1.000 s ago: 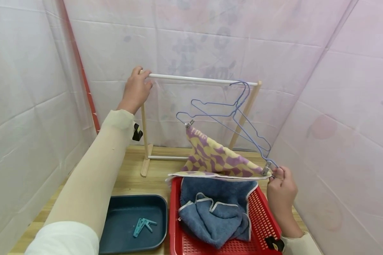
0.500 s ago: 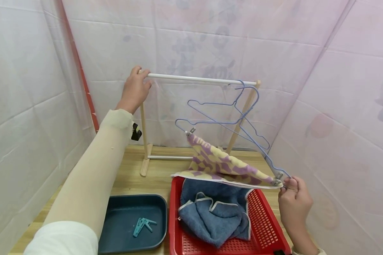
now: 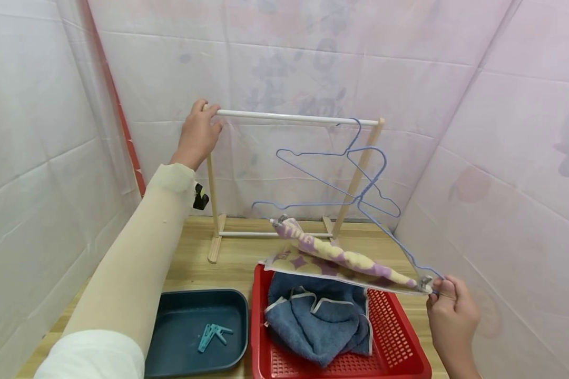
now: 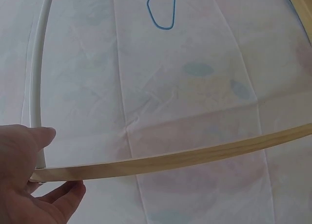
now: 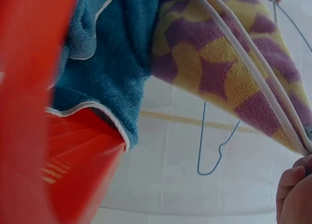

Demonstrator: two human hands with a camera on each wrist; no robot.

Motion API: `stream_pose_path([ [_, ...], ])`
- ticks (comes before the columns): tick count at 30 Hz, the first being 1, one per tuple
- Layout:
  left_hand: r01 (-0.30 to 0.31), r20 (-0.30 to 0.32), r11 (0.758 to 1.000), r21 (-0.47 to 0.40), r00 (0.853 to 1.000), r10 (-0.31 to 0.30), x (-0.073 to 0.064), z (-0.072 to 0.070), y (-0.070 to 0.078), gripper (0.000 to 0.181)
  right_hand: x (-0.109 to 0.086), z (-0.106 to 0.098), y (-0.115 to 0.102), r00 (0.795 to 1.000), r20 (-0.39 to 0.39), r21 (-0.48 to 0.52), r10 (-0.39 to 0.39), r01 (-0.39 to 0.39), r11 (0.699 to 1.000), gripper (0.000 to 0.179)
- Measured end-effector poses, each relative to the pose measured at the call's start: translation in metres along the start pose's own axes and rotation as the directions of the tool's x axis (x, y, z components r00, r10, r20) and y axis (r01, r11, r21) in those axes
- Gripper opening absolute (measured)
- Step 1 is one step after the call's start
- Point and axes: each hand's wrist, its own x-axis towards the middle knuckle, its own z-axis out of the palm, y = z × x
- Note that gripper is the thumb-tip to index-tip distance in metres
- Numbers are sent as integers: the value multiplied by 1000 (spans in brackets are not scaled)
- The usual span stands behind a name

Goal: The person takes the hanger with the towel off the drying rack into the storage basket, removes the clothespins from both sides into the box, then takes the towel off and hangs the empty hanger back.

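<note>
My left hand (image 3: pixel 196 134) grips the upper left corner of a clothes rack (image 3: pixel 294 117), which has wooden posts and a white rail. In the left wrist view, its thumb and fingers lie around the wooden post (image 4: pixel 146 165). My right hand (image 3: pixel 452 318) pinches the lower right corner of a blue wire hanger (image 3: pixel 395 241). Metal clips (image 3: pixel 424 283) fasten a yellow-and-purple towel (image 3: pixel 348 258) to that hanger. The towel sags over the back of a red basket (image 3: pixel 408 337). This hanger's hook stands below the rail, apart from it.
Another blue hanger (image 3: pixel 313 153) hangs on the rail's right end. A blue towel (image 3: pixel 317 326) with white edging lies in the red basket. Left of it, a dark tray (image 3: pixel 170 300) holds teal clothespins (image 3: pixel 211 336). Pale sheeting (image 3: pixel 517 210) stands around the wooden table (image 3: pixel 194 268).
My right hand has moved down and to the right with the hanger. The hanger's hook has come down from the rail, and the patterned towel has lowered. My left hand keeps its place.
</note>
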Motion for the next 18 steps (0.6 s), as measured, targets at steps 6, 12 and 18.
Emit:
stream_pose_path([
  [6,-11,-9,1000,7,1000,11,0,-1,-3,50,-5,-6,9,999,27,27,41,-41,999,23],
  [12,-2,13,1000,-16,1000,2,0,-1,-6,52,-14,-10,20,999,32,-2,12,-12,1000,21],
  [18,47,70,998,-37,997,-44,1,-2,-7,62,-21,-12,24,998,46,-53,48,-46,998,24],
])
